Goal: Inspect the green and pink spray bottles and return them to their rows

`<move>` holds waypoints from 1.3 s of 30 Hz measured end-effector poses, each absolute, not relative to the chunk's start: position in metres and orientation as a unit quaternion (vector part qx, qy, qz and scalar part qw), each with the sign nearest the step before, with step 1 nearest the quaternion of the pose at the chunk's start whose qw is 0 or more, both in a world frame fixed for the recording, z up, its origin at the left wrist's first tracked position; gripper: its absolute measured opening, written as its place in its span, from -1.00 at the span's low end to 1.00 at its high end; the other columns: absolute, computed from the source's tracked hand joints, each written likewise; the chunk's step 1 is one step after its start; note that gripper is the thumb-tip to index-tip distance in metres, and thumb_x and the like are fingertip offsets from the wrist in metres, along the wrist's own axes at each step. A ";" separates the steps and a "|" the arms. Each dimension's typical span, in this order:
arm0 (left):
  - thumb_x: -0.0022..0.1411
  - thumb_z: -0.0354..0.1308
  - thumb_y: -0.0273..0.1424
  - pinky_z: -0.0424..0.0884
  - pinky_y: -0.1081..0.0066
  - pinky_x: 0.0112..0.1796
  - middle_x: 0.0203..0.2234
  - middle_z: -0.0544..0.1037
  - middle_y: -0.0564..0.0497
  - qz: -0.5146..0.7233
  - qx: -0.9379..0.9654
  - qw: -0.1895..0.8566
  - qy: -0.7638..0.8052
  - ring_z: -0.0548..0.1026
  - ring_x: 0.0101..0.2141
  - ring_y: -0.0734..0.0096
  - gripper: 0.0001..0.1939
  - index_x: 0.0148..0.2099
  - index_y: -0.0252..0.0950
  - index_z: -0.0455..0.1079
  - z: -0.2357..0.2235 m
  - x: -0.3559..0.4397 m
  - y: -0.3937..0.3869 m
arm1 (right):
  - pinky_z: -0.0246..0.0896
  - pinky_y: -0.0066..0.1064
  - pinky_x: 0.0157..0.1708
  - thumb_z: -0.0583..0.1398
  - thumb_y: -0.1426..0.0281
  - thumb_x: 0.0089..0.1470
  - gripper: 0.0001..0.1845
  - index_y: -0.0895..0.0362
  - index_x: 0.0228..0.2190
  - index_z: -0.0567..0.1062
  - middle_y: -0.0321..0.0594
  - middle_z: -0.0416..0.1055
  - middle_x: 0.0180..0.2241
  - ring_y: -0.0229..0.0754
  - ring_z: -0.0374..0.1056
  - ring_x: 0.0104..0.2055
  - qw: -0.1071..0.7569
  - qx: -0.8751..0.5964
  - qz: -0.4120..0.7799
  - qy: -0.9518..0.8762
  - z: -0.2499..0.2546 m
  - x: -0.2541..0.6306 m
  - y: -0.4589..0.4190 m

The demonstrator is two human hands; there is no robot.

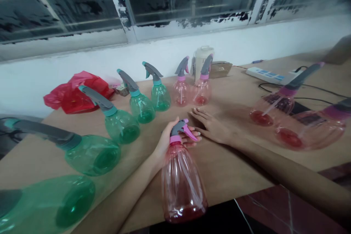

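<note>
A clear pink spray bottle (pixel 184 186) with a grey and pink trigger head stands out in front, its base towards me at the table's near edge. My left hand (pixel 167 135) is closed about its head and neck from behind, with the fingertips showing past the pink trigger. Flat on the table to the right lies my right hand (pixel 211 125), fingers stretched out and holding nothing. Just beyond it are two more pink spray bottles (pixel 201 93). Several green spray bottles, such as this one (pixel 141 108), curve along the left side.
Two pink bottles (pixel 271 108) stand on the right, near a white power strip (pixel 264 75) with black cables. A red plastic bag (pixel 78 93) lies at the back left. Against the wall are a white jug (pixel 203 56) and a brown box (pixel 221 69). The wooden table (pixel 230 179) ends close to me.
</note>
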State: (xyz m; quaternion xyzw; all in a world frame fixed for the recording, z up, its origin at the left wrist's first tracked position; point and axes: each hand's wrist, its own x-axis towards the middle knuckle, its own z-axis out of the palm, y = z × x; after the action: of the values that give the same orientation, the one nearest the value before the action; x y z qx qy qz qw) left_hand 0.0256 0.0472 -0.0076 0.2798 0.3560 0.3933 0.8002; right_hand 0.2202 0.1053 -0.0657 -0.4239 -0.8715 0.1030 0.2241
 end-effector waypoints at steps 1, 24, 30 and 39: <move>0.29 -0.09 -0.12 0.46 0.36 -0.29 -0.33 0.60 -0.27 0.393 0.279 0.802 0.354 0.58 -0.29 0.17 -0.49 -0.23 -0.49 0.48 -0.008 0.025 0.047 | -0.21 -0.10 0.27 -0.03 0.06 0.16 -0.26 0.30 0.21 0.11 0.03 -0.04 0.27 -0.04 -0.18 0.32 0.226 -0.424 0.106 -0.870 -0.066 0.220 0.105; 0.17 0.05 -0.06 0.46 0.42 -0.38 -0.46 0.61 -0.10 0.605 0.360 0.595 0.387 0.58 -0.30 0.22 -0.53 -0.17 -0.39 0.44 0.020 0.027 0.034 | 0.25 -0.06 -0.02 -0.01 0.03 0.16 -0.53 0.03 -0.12 0.48 -0.21 0.49 -0.10 -0.03 0.40 -0.05 0.351 -0.488 0.300 -0.740 0.004 0.216 0.052; 0.13 0.07 -0.03 0.46 0.34 -0.29 -0.46 0.59 -0.02 0.671 0.322 0.546 0.385 0.58 -0.28 0.20 -0.57 -0.18 -0.31 0.37 0.013 0.023 0.043 | 0.33 -0.03 -0.17 0.18 -0.15 -0.16 -0.23 0.00 0.02 0.35 -0.16 0.50 -0.16 0.08 0.44 -0.15 0.237 -0.495 0.263 -0.794 0.038 0.194 -0.005; 0.16 0.06 -0.01 0.37 0.29 -0.09 -0.13 0.53 -0.07 0.712 0.398 0.459 0.354 0.48 -0.08 0.22 -0.53 -0.03 -0.23 0.32 0.006 0.023 0.042 | 0.32 -0.02 -0.17 0.24 -0.09 -0.21 -0.15 0.14 0.03 0.30 0.00 0.43 -0.10 0.16 0.40 -0.11 0.220 -0.488 0.132 -0.834 0.035 0.179 -0.003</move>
State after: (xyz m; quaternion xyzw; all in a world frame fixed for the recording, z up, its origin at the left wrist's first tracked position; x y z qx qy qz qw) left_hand 0.0228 0.0417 0.0064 0.3978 0.3536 0.7115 0.4587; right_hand 0.1790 -0.0033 0.0352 -0.4877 -0.8343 0.1320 0.2205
